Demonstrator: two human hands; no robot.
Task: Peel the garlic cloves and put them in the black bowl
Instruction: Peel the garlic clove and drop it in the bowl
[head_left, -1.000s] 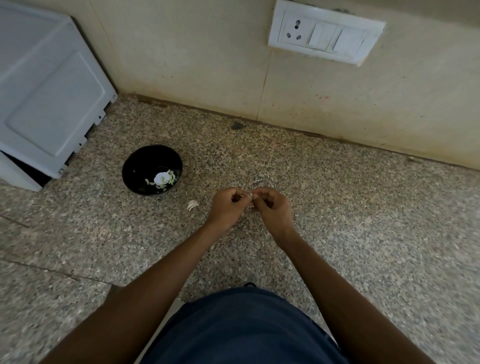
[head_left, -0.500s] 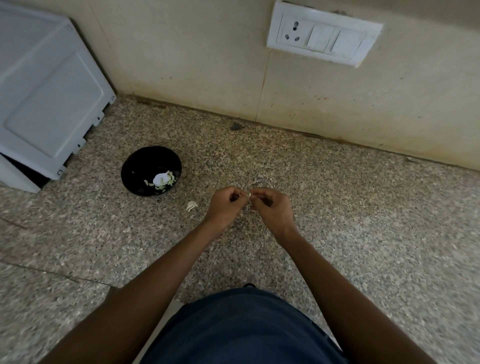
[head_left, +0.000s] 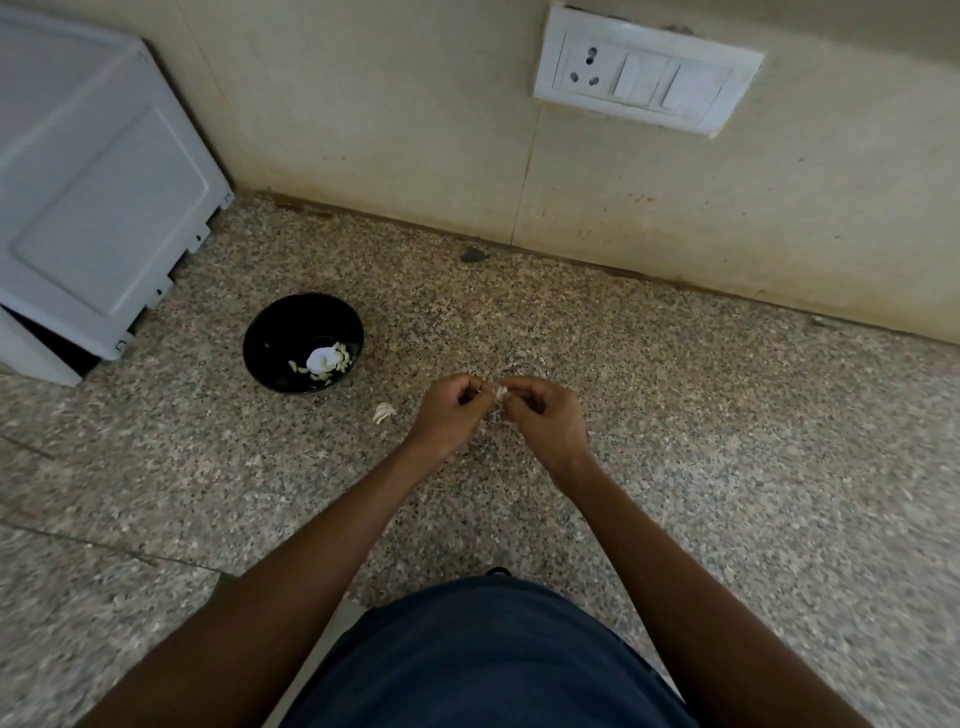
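From the head camera, looking down past a dark blue shirt (head_left: 483, 654), both hands meet over the speckled stone table (head_left: 727, 467). The left hand (head_left: 449, 413) and the right hand (head_left: 545, 415) each have fingers curled in, and the grip of both closes on one small garlic clove (head_left: 500, 391) pinched between the fingertips, just above the table. The black bowl (head_left: 304, 343) sits well to the left of the hands, near a pale grey appliance (head_left: 98, 197), with a few pale peeled pieces lying at its bottom. Another unpeeled clove (head_left: 384, 413) lies on the table between the bowl and the left hand. As I judge it, the risk here is the clove itself: small, smooth and rounded under a dry papery skin, it could slip out of so tight a pinch and skitter off across the hard polished stone, or flakes of skin could cling to it and end up in the bowl. The bowl looks glossy and light, so a careless toss could nudge it.
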